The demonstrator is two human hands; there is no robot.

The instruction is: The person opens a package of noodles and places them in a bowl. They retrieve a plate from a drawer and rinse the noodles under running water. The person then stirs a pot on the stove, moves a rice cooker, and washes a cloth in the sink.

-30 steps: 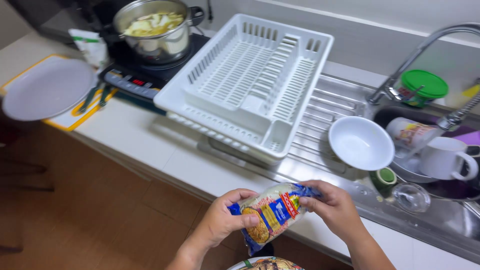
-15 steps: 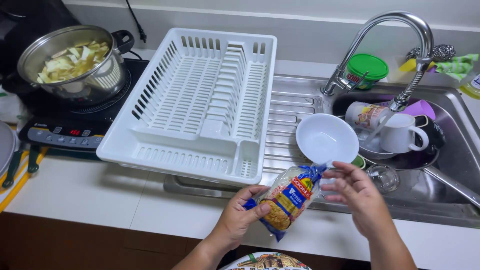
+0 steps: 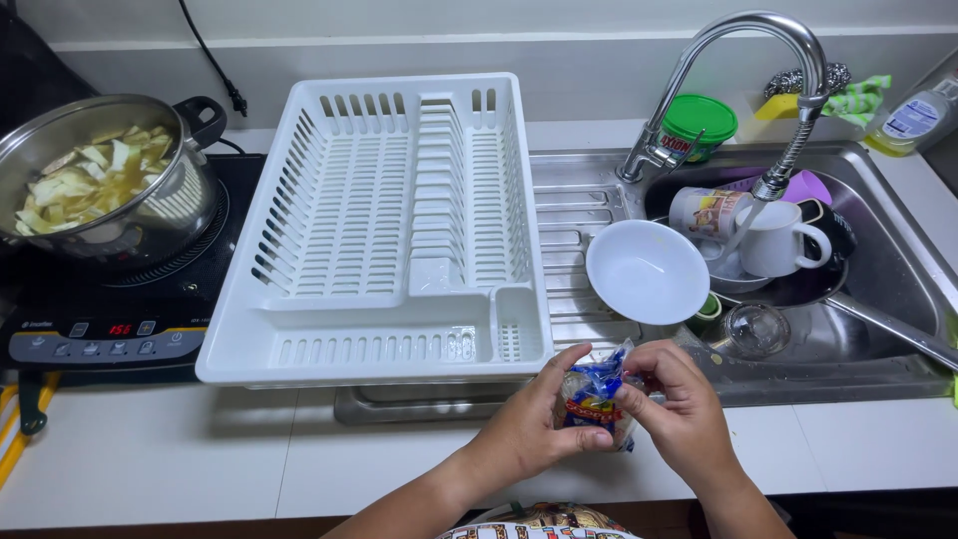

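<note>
A small blue and yellow plastic food packet [image 3: 595, 395], crumpled at its top, is held between both hands above the counter's front edge. My left hand [image 3: 529, 431] grips it from the left with thumb and fingers closed around it. My right hand [image 3: 679, 409] pinches its upper right side. A white bowl [image 3: 647, 271] stands on the steel drainboard just beyond the hands.
An empty white dish rack [image 3: 384, 240] fills the middle. At left a steel pot of pale vegetable pieces [image 3: 95, 185] sits on a black induction cooker [image 3: 100, 329]. The sink [image 3: 888, 279] at right holds mugs, a glass and a pan under the tap [image 3: 743, 75].
The view has swung right and settled over the rack and sink. The packet, held out long before, is now bunched up small between both hands.
</note>
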